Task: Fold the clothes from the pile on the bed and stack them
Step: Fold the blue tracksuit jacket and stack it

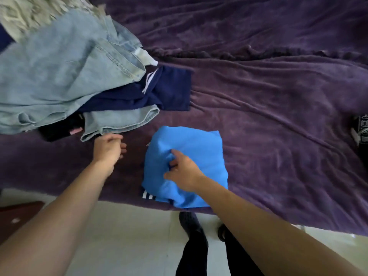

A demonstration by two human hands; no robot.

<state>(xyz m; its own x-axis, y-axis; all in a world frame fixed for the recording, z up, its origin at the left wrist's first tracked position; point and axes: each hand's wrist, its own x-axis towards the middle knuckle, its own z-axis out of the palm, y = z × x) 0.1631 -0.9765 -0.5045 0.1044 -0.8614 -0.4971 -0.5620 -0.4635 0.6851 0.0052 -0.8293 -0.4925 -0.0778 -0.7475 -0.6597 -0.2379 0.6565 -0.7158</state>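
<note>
Beyond pale floor (129, 236), purple bedspread (278, 96)

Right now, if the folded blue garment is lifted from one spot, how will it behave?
Likely floppy: the blue garment wrinkles where the right hand pinches it. Probably light: thin fabric. Folds would likely sag open unless supported.

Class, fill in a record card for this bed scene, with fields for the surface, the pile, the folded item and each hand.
Surface: purple blanket covering the bed
Pile: light denim jeans over a navy garment, on the left
Folded item: blue garment, near the bed's front edge
Right hand: pinches the blue garment's fabric
Left hand: fingers curled beside the denim hem; grip unclear
</note>
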